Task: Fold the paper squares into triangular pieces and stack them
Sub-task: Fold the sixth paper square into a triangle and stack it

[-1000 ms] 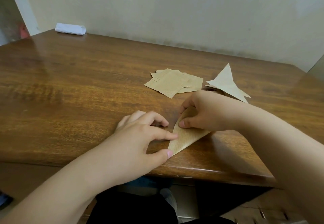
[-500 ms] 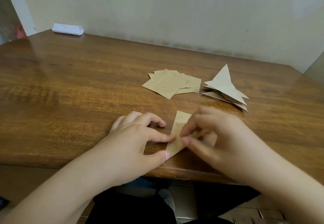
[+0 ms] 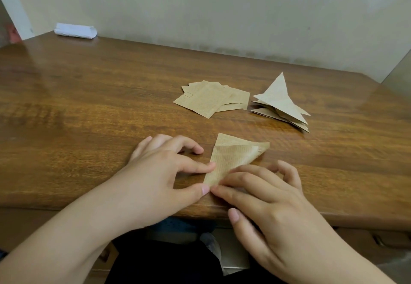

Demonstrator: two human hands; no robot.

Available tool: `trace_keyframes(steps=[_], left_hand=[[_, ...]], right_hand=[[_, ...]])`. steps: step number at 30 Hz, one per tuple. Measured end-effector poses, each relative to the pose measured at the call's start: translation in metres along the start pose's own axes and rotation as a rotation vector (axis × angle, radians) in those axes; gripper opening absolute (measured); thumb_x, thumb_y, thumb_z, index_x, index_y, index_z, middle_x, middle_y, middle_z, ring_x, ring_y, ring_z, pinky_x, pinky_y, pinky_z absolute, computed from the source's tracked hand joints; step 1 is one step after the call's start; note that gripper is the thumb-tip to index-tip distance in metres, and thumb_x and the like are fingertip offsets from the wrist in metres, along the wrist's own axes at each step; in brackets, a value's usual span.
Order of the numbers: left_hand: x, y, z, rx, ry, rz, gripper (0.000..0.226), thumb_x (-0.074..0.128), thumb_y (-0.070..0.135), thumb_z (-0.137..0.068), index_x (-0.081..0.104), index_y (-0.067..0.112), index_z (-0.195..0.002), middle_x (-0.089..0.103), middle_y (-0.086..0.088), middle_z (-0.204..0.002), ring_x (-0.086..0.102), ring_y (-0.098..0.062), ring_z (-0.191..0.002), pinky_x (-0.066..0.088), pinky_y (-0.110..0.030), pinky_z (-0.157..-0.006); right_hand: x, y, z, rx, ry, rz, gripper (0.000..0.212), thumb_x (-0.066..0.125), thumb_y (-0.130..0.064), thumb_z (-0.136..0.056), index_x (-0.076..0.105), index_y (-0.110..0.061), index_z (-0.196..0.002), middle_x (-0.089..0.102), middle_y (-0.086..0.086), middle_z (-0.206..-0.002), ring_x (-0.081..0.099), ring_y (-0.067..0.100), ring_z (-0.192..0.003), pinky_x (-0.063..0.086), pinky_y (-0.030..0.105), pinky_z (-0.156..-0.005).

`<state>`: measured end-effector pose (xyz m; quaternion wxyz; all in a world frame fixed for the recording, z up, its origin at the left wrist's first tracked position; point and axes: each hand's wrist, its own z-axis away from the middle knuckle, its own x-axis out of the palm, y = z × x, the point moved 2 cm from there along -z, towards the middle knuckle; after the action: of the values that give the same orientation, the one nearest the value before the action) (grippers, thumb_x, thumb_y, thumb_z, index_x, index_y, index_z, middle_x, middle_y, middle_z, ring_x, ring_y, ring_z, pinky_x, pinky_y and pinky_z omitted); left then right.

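At six o'clock on the wooden table (image 3: 93, 114), the left hand (image 3: 155, 172) pinches the half-folded paper (image 3: 231, 157) while the right hand's (image 3: 266, 199) flat fingers press it, hiding its near corner. Unfolded squares (image 3: 209, 100) and the stacked triangles (image 3: 280, 103) lie at one o'clock; a white bundle (image 3: 75, 31) sits at eleven.

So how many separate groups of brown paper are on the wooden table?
3: a pile of flat brown paper squares mid-table, a stack of folded brown paper triangles right of it, and one brown piece under both hands.
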<state>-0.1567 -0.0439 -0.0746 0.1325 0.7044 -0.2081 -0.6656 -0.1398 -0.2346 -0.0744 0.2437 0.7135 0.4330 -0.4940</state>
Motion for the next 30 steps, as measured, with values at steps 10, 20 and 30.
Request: trace_keyframes(steps=[10, 20, 30], left_hand=[[0.001, 0.002, 0.001, -0.029, -0.024, 0.01, 0.036, 0.041, 0.07, -0.076, 0.051, 0.065, -0.11, 0.028, 0.042, -0.123, 0.009, 0.016, -0.117, 0.0, -0.036, -0.118], [-0.001, 0.002, 0.001, -0.029, -0.048, 0.007, 0.028, 0.036, 0.072, -0.07, 0.045, 0.07, -0.096, 0.023, 0.045, -0.123, 0.006, 0.025, -0.108, 0.0, -0.032, -0.115], [0.002, -0.002, 0.001, 0.009, -0.005, -0.007, 0.054, 0.018, 0.078, -0.054, 0.045, 0.073, -0.1, 0.022, 0.048, -0.122, -0.002, 0.019, -0.123, 0.001, -0.032, -0.116]], right_hand=[[-0.012, 0.026, -0.006, 0.109, -0.001, 0.03, 0.028, 0.045, -0.036, -0.088, 0.072, -0.032, -0.092, 0.061, -0.02, -0.091, 0.049, 0.01, -0.101, 0.027, 0.04, -0.089], [0.008, 0.007, -0.041, 0.257, -0.044, -0.129, 0.026, 0.05, -0.049, -0.074, 0.064, -0.03, -0.064, 0.05, -0.016, -0.07, 0.033, 0.01, -0.077, 0.028, 0.036, -0.082], [-0.017, 0.048, -0.032, 0.406, -0.139, -0.133, 0.018, 0.051, -0.048, -0.07, 0.061, -0.033, -0.068, 0.057, -0.015, -0.08, 0.036, 0.007, -0.088, 0.019, 0.028, -0.093]])
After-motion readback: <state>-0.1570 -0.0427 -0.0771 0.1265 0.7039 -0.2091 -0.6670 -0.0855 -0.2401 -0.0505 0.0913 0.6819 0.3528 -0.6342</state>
